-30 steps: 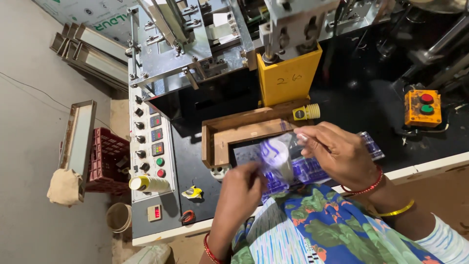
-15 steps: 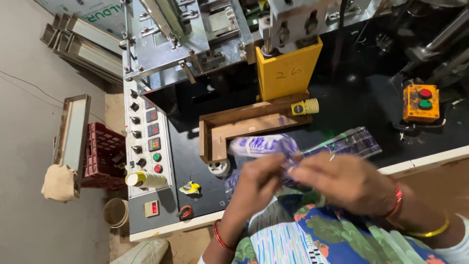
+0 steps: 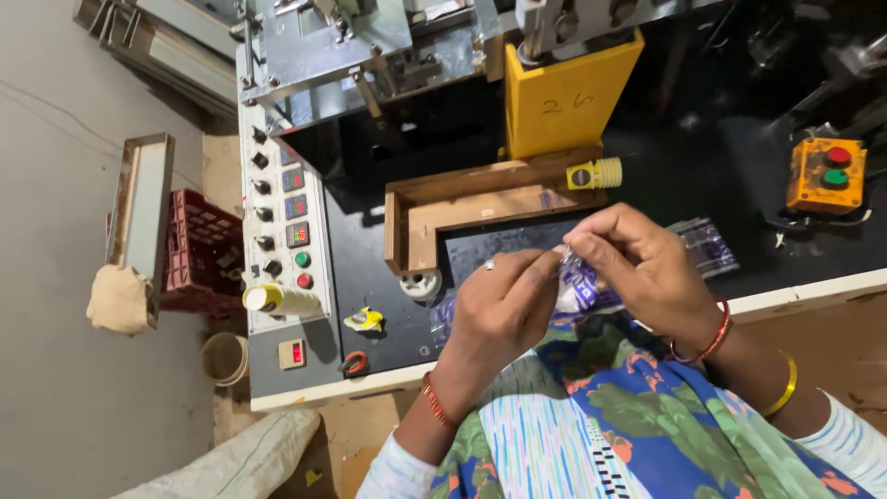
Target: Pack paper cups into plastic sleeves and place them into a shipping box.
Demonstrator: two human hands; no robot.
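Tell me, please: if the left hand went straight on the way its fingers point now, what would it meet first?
The left hand points up and to the right, so it would probably first meet the clear purple-printed plastic pouch pinched between both hands, then the right hand just behind. Depth is hard to judge.

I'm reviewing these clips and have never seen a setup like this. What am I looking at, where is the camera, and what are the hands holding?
The camera sits on the person's head, looking down at their own two hands. The left hand and right hand together pinch a small clear plastic pouch with purple print. In front is a black machine table with a wooden guide frame, a yellow block, a grey control panel with knobs and buttons, and an orange button box. More pouches lie behind the right hand.
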